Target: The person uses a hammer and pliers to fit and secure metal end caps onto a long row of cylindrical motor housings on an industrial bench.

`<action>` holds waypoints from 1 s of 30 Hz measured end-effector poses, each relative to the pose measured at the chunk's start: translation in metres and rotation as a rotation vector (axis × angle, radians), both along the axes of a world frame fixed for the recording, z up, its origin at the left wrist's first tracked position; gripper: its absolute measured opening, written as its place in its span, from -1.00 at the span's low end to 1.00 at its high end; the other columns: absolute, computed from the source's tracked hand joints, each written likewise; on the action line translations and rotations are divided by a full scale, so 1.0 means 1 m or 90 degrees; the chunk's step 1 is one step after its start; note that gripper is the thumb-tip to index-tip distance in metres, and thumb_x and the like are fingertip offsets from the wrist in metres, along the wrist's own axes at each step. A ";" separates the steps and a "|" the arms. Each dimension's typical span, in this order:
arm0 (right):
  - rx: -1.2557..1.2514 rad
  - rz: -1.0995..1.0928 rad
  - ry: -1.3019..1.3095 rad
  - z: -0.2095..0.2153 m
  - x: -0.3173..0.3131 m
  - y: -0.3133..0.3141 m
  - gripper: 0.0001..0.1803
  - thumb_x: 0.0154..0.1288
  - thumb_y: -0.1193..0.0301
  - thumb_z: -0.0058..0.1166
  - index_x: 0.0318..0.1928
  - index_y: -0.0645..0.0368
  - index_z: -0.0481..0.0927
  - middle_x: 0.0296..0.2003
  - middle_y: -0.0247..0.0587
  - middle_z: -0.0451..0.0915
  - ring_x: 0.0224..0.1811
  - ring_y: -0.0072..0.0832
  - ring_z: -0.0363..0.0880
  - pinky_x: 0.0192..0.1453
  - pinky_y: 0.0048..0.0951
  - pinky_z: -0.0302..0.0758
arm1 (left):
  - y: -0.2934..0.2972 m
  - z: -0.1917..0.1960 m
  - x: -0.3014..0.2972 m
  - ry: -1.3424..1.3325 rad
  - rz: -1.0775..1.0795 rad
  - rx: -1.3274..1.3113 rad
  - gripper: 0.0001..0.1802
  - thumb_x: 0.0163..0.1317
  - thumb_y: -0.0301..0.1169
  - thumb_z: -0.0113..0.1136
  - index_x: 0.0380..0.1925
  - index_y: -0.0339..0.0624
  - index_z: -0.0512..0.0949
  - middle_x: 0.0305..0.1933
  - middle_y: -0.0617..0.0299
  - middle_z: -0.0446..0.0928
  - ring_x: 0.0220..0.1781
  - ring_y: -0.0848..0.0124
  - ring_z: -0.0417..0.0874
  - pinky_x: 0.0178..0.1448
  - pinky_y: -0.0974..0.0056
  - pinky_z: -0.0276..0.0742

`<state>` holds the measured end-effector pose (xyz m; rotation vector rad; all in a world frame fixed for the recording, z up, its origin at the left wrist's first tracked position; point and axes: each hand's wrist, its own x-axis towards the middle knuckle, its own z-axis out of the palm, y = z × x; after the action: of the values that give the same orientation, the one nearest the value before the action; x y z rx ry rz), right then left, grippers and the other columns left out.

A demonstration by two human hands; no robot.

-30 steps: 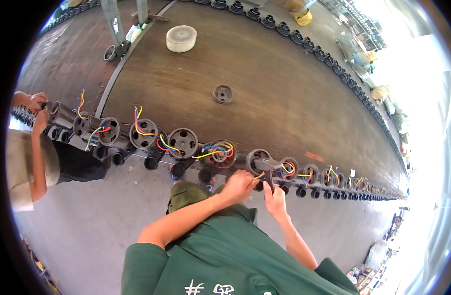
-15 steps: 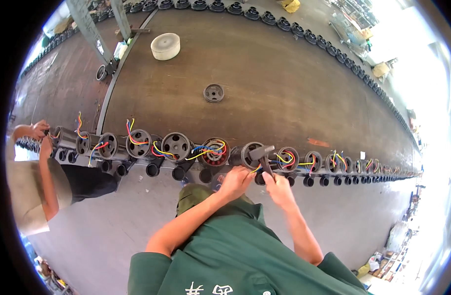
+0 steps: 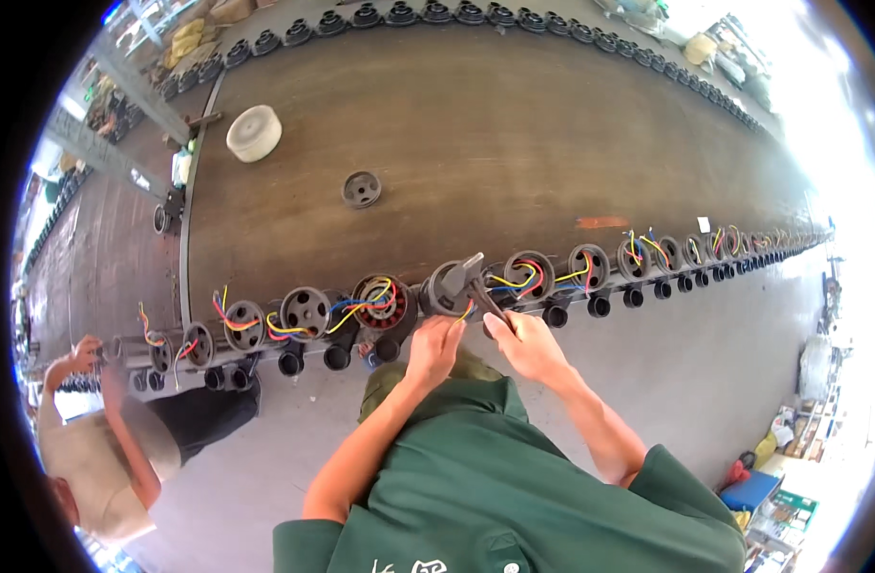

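Observation:
My right hand [image 3: 531, 346] is wrapped round the handle of a hammer [image 3: 464, 277], whose metal head lies over the face of a dark round motor housing [image 3: 441, 290]. Just below that housing, my left hand [image 3: 435, 350] has its fingers pressed together at its near edge. Coloured wires [image 3: 469, 310] show at the left fingertips, pinched there. To the left stands a motor housing with red and copper windings [image 3: 384, 304] exposed and wires looping out. On the right is another housing [image 3: 530, 275] with yellow, blue and red wires.
The row of housings runs along the bench edge, with black tube ends [image 3: 337, 357] beneath. On the brown bench [image 3: 475, 143] lie a loose round cover [image 3: 362, 189] and a white round block [image 3: 254, 133]. Black parts [image 3: 400, 13] line the far edge. A co-worker [image 3: 122, 439] works at left.
The view has swung, so the bench and housings sit further left. Both hands stay at the same housing, and the hammer head still rests over its face.

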<state>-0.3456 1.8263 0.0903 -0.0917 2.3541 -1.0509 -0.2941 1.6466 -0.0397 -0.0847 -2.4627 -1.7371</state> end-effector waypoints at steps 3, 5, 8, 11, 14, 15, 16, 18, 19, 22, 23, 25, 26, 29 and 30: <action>-0.072 -0.027 0.047 0.016 0.007 0.004 -0.49 0.54 0.05 -0.02 -0.28 0.33 0.58 -0.55 0.12 0.56 -0.46 0.05 0.58 -0.31 -0.08 0.45 | 0.003 0.009 -0.001 -0.037 -0.011 0.007 -0.70 0.51 -0.37 0.07 -0.21 -0.40 0.69 -0.28 -0.02 0.70 -0.20 0.06 0.71 -0.03 0.14 0.59; -0.057 -0.027 0.084 0.006 0.012 0.001 -0.53 0.55 0.06 -0.01 -0.23 0.28 0.59 -0.52 0.14 0.60 -0.39 0.14 0.63 -0.26 -0.02 0.48 | 0.004 0.010 -0.002 -0.019 0.019 0.042 -0.75 0.44 -0.40 0.15 -0.37 -0.39 0.59 -0.38 -0.12 0.57 -0.30 -0.09 0.58 -0.17 -0.02 0.48; 0.070 -0.007 0.081 -0.036 0.009 0.006 -0.49 0.51 -0.02 0.02 -0.16 0.25 0.63 -0.44 0.19 0.66 -0.26 0.19 0.67 -0.15 0.05 0.54 | 0.006 0.003 -0.001 -0.002 0.028 0.040 -0.75 0.43 -0.41 0.16 -0.38 -0.39 0.59 -0.40 -0.10 0.56 -0.31 -0.09 0.57 -0.18 0.00 0.48; 0.037 0.015 0.011 -0.024 -0.006 0.010 -0.39 0.49 -0.08 0.02 -0.26 0.32 0.64 -0.51 0.12 0.62 -0.39 0.04 0.65 -0.23 -0.04 0.51 | 0.000 0.000 0.001 -0.054 -0.011 -0.019 -0.74 0.48 -0.42 0.06 -0.21 -0.36 0.69 -0.25 -0.02 0.71 -0.18 0.03 0.72 0.00 0.12 0.61; -0.022 0.018 -0.002 0.014 -0.005 0.011 -0.43 0.50 -0.02 0.04 -0.31 0.34 0.60 -0.57 0.03 0.56 -0.52 -0.13 0.56 -0.35 -0.14 0.43 | -0.001 -0.001 0.002 -0.045 -0.006 -0.008 -0.74 0.50 -0.41 0.08 -0.21 -0.35 0.70 -0.25 0.00 0.71 -0.19 0.05 0.71 -0.01 0.11 0.60; -0.060 0.005 0.000 0.023 -0.003 0.012 -0.45 0.50 0.01 0.05 -0.31 0.35 0.59 -0.58 0.04 0.55 -0.53 -0.12 0.55 -0.37 -0.14 0.41 | 0.000 -0.004 0.003 -0.027 -0.006 0.000 -0.74 0.50 -0.40 0.08 -0.22 -0.35 0.70 -0.26 0.01 0.71 -0.20 0.05 0.71 -0.02 0.11 0.60; -0.097 -0.009 0.002 0.026 -0.001 0.014 -0.46 0.51 0.03 0.05 -0.32 0.35 0.58 -0.58 0.04 0.55 -0.54 -0.12 0.55 -0.39 -0.15 0.40 | 0.000 -0.005 0.003 -0.032 -0.008 0.003 -0.74 0.50 -0.40 0.08 -0.22 -0.35 0.70 -0.26 0.02 0.71 -0.21 0.06 0.70 -0.04 0.11 0.59; -0.090 -0.004 0.035 0.017 0.003 0.015 -0.51 0.52 0.08 0.06 -0.30 0.35 0.58 -0.58 0.05 0.56 -0.55 -0.06 0.55 -0.39 -0.12 0.40 | 0.001 -0.005 0.002 -0.039 -0.012 0.008 -0.74 0.50 -0.40 0.08 -0.24 -0.35 0.69 -0.28 0.03 0.71 -0.22 0.06 0.69 -0.06 0.11 0.58; -0.051 -0.001 0.052 0.006 0.003 0.013 -0.50 0.52 0.08 0.06 -0.30 0.35 0.58 -0.58 0.06 0.57 -0.54 -0.03 0.56 -0.39 -0.11 0.40 | 0.004 -0.003 0.001 -0.012 0.009 0.016 -0.74 0.49 -0.40 0.09 -0.26 -0.36 0.68 -0.30 0.04 0.71 -0.24 0.06 0.68 -0.08 0.10 0.57; 0.004 0.043 0.095 -0.041 -0.001 0.017 -0.45 0.50 0.02 0.06 -0.27 0.36 0.61 -0.55 0.17 0.58 -0.46 0.09 0.61 -0.34 -0.06 0.45 | 0.003 -0.005 -0.001 -0.027 -0.010 0.003 -0.74 0.49 -0.40 0.09 -0.27 -0.36 0.67 -0.32 0.03 0.70 -0.25 0.06 0.68 -0.07 0.11 0.58; -0.002 0.043 0.079 -0.039 -0.004 0.015 -0.44 0.49 0.00 0.06 -0.26 0.36 0.61 -0.55 0.19 0.57 -0.45 0.10 0.62 -0.34 -0.06 0.46 | 0.002 -0.005 0.001 -0.029 -0.011 -0.007 -0.74 0.48 -0.40 0.09 -0.28 -0.36 0.67 -0.34 0.02 0.69 -0.26 0.05 0.68 -0.07 0.10 0.58; 0.009 0.058 0.018 -0.021 -0.014 0.012 -0.42 0.48 -0.03 0.05 -0.24 0.36 0.63 -0.54 0.18 0.59 -0.44 0.04 0.64 -0.32 -0.07 0.47 | 0.000 -0.007 0.002 -0.024 -0.006 -0.002 -0.73 0.48 -0.40 0.09 -0.29 -0.36 0.67 -0.34 0.01 0.68 -0.26 0.05 0.68 -0.08 0.10 0.57; 0.037 0.070 0.022 -0.007 -0.019 0.008 -0.41 0.49 -0.03 0.05 -0.26 0.37 0.62 -0.55 0.15 0.58 -0.47 0.02 0.63 -0.33 -0.09 0.45 | 0.000 -0.005 -0.001 -0.020 -0.003 0.001 -0.73 0.48 -0.39 0.09 -0.30 -0.36 0.67 -0.34 0.01 0.68 -0.27 0.05 0.68 -0.09 0.11 0.57; -0.013 0.032 0.033 0.019 -0.012 0.004 -0.45 0.51 0.01 0.05 -0.30 0.36 0.58 -0.57 0.16 0.56 -0.49 0.04 0.60 -0.36 -0.09 0.42 | 0.001 -0.002 0.001 -0.015 0.005 0.023 -0.71 0.49 -0.36 0.11 -0.32 -0.37 0.66 -0.35 -0.01 0.66 -0.28 0.03 0.66 -0.11 0.09 0.56; -0.053 0.016 0.043 0.019 -0.008 0.005 -0.46 0.51 0.03 0.05 -0.31 0.35 0.57 -0.58 0.17 0.55 -0.49 0.07 0.60 -0.37 -0.08 0.41 | 0.001 -0.002 0.001 -0.011 0.003 0.027 -0.71 0.49 -0.36 0.11 -0.32 -0.37 0.66 -0.36 -0.02 0.65 -0.28 0.03 0.66 -0.11 0.09 0.55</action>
<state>-0.3538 1.8310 0.1094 -0.1896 2.3627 -1.1514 -0.2934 1.6474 -0.0415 -0.0593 -2.4350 -1.7945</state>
